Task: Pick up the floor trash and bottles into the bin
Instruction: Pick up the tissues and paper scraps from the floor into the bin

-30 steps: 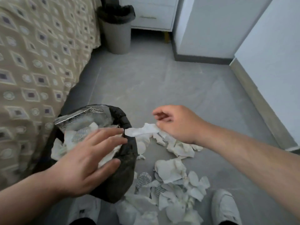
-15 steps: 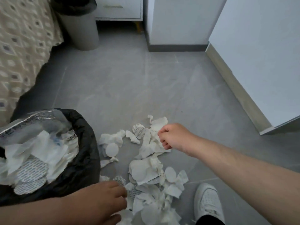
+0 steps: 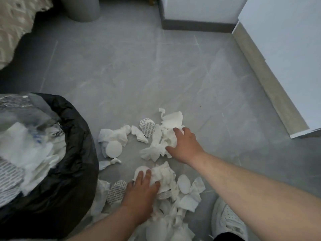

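**Item 1, bin** [image 3: 74,153]. We log it at lower left, lined with a black bag and standing on the grey floor [image 3: 139,66]. It is heaped with white paper and printed discs, with clear plastic film [image 3: 22,110] on top.

**Item 2, floor trash** [image 3: 114,136]. We record a scatter of crumpled white tissue, plain round pads and round discs printed with grey dashes. It lies on the floor just right of the bin and runs down to the lower edge of the view. One printed disc [image 3: 147,126] lies at the far end of the scatter.

**Item 3, right hand** [image 3: 184,146]. It reaches in from the lower right onto the far tissue clump [image 3: 156,150]. The fingers bend down into the paper and the thumb spreads along its near edge. We enter this as a loose grasp on the clump, which lies on the floor.

**Item 4, left hand** [image 3: 140,193]. It rests palm down on the near tissue clump [image 3: 165,178]. The fingers are nearly straight and laid across the paper, so it presses rather than grips.

**Item 5, surroundings.** We note a white shoe [image 3: 227,221] at lower right beneath the right forearm. A grey pail [image 3: 81,9] stands at the top edge. A patterned bedspread [image 3: 15,23] shows at top left, and a white cabinet [image 3: 286,58] stands along the right.
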Motion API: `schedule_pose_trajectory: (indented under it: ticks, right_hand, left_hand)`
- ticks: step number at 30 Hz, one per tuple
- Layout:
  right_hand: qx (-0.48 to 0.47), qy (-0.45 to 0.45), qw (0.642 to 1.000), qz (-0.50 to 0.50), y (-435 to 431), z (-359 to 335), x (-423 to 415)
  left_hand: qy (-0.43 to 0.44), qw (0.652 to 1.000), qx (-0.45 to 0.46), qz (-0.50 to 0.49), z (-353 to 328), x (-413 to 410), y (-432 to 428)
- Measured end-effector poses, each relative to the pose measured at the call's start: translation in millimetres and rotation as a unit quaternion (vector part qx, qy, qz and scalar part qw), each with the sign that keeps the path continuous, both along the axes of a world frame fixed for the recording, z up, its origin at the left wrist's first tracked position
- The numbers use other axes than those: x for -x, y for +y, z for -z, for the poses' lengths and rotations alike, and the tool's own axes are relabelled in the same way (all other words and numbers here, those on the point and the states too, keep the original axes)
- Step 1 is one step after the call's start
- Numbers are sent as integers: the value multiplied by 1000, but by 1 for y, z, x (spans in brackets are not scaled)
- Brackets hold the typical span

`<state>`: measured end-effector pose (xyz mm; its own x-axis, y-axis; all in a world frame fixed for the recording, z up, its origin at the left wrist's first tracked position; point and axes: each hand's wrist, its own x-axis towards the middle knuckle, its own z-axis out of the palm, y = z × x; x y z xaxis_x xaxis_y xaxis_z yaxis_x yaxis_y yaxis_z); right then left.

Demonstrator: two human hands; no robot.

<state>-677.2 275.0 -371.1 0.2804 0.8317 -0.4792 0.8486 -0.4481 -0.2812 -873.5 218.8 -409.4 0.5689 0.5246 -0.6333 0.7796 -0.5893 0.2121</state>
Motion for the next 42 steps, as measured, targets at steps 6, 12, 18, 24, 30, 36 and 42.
schedule_pose_trajectory:
  ticks: [6,12,18,24,30,36,42]
  right_hand:
    - [104,-10,994,-39,13,31,16]
    - [32,10,999,-9,-4,34,9]
    - [22,79,997,-2,-6,-6,-19]
    - [-31,91,995,-5,-12,-100,-24]
    - [-111,84,990,-18,-11,-188,6]
    - [-168,156,973,-8,-9,-230,69]
    - [-146,165,974,-54,8,-215,115]
  left_hand:
    - [-48,996,-61,48,9,20,2]
    - [-112,987,-109,32,9,17,7]
    - [-158,979,-74,-105,-33,8,29]
    - [-225,958,-5,-177,-105,14,49]
    - [-288,939,-34,-185,-203,55,70]
    - [-337,885,-89,-309,-260,127,72]
    - [-376,783,-99,-486,-240,203,71]
